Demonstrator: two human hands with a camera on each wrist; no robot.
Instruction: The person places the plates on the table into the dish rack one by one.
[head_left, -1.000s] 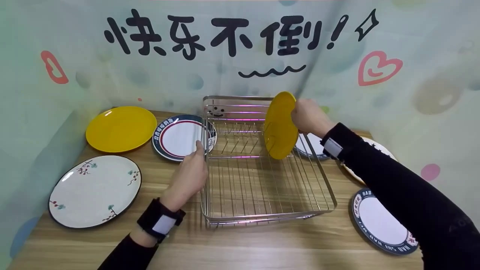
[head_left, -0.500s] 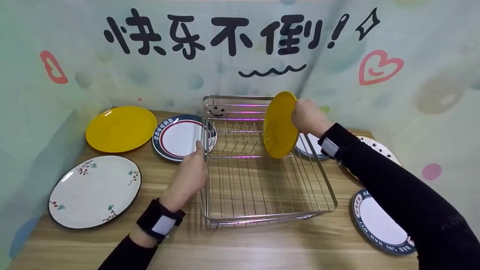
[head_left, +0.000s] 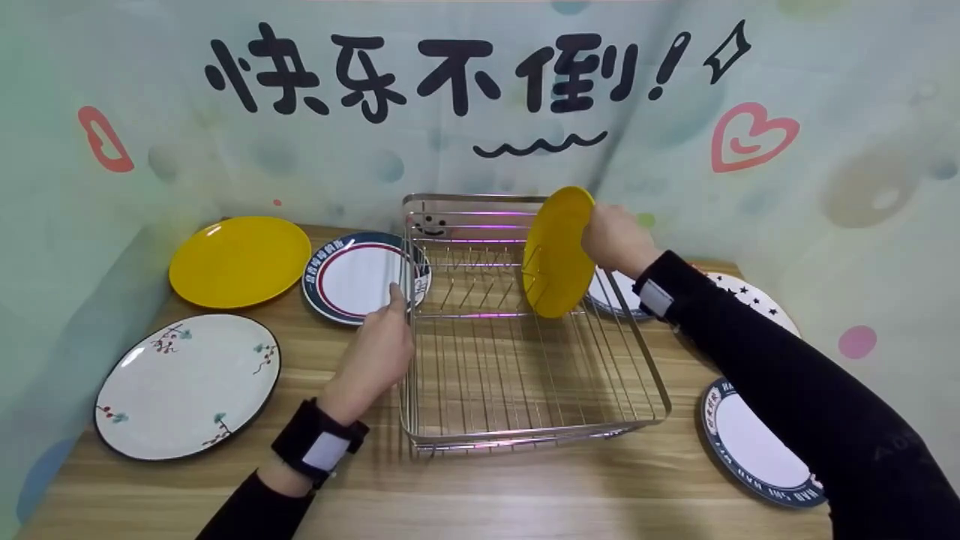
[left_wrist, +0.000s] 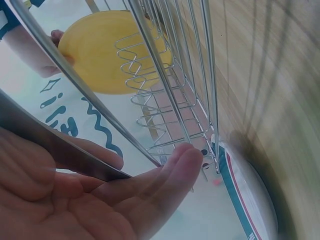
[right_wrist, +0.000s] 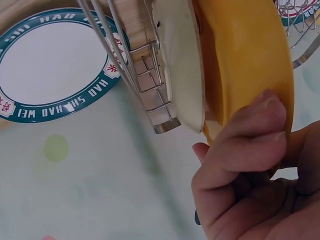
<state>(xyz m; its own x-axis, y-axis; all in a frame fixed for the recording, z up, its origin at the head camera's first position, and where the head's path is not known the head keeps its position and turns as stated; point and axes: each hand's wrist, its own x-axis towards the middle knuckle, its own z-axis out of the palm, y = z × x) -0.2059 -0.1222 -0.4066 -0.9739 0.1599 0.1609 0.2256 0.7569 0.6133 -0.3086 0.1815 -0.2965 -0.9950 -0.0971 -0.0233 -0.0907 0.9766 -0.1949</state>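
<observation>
A yellow plate point(head_left: 556, 259) stands on edge in the back right part of a wire dish rack point(head_left: 487, 433). My right hand point(head_left: 619, 238) pinches its upper right rim, with fingers curled over the edge in the right wrist view. Beside that plate, a cream-white plate point(right_wrist: 180, 65) also stands in the rack; the yellow one hides it in the head view. My left hand point(head_left: 379, 349) holds the rack's left side. In the left wrist view the rack's flat metal rim point(left_wrist: 65, 147) passes between fingers of that hand, and one finger stretches along the wires.
Left of the rack lie another yellow plate point(head_left: 240, 262), a blue-rimmed plate point(head_left: 360, 279) and a white floral plate point(head_left: 187, 386). On the right are a star-patterned plate point(head_left: 750, 294), a blue-rimmed plate point(head_left: 761, 442) and a partly hidden white plate point(head_left: 611, 291). A printed curtain point(head_left: 420, 165) hangs behind.
The upright yellow plate and my right hand have shifted very slightly left, and my right forearm uncovers more of the star-patterned plate. My left hand keeps its place on the rack.
</observation>
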